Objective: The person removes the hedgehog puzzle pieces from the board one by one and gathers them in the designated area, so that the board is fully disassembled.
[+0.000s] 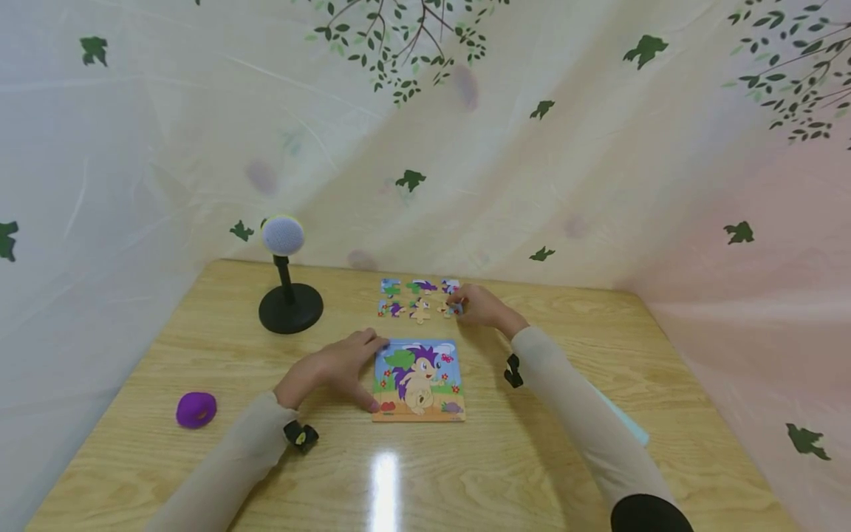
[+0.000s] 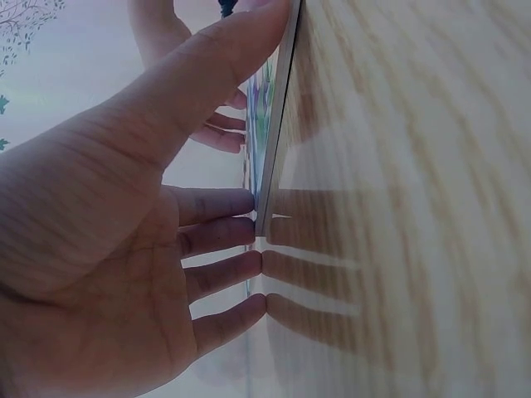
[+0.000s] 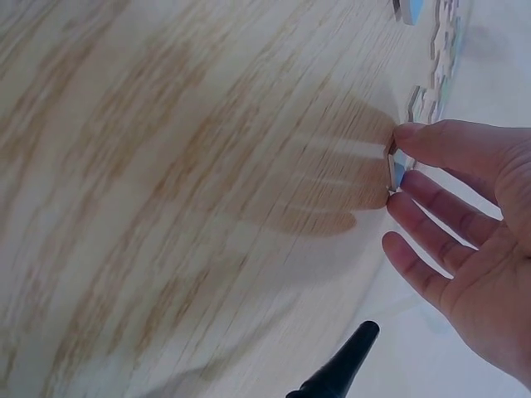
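Note:
A square hedgehog puzzle board point(image 1: 421, 380) lies flat on the wooden table. My left hand point(image 1: 332, 372) rests along the left side of it, thumb at the near corner and fingertips at the far corner. In the left wrist view the left hand's fingers point(image 2: 217, 235) are spread and mostly straight against the board's edge and the table. Beyond the board, several jigsaw pieces point(image 1: 420, 310) lie in two rows. My right hand point(image 1: 487, 307) pinches the puzzle piece point(image 3: 398, 170) at the right end of the nearer row between thumb and fingers, low at the tabletop.
A round-headed microphone point(image 1: 284, 236) on a black stand is at the back left. A purple round object point(image 1: 196, 410) lies at the left. Part of a light blue flat thing point(image 1: 625, 417) shows beside the right sleeve. A leaf-printed curtain point(image 1: 465, 148) surrounds the table.

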Motion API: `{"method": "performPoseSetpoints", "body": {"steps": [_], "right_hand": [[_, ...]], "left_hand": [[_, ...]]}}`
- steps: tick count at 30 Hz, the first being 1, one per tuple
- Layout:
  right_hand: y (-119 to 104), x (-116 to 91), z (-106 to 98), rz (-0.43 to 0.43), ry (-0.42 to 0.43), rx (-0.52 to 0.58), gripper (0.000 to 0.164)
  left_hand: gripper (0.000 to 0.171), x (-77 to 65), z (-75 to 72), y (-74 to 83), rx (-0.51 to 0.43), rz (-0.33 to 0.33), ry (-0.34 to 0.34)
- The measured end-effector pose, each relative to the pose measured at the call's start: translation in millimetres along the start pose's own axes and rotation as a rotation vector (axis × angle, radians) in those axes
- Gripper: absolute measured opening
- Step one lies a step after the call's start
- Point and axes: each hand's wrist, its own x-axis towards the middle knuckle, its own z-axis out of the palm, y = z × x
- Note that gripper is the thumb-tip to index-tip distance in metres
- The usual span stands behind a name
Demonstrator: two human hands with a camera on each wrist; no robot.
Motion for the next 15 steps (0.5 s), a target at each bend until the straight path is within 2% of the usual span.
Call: {"method": "performPoseSetpoints", "body": {"steps": [9, 15], "right_hand": [[1.8, 1.5, 1.2, 0.022, 0.004, 0.003, 0.044], [-10.8, -6.9, 1.4, 0.018, 0.013, 0.038, 0.042]], "left_hand": [[0.113, 0.8, -0.3, -2.5, 0.010, 0.006, -0.006], [0.112, 0.6, -1.7, -2.1, 0.003, 0.006, -0.014]]}}
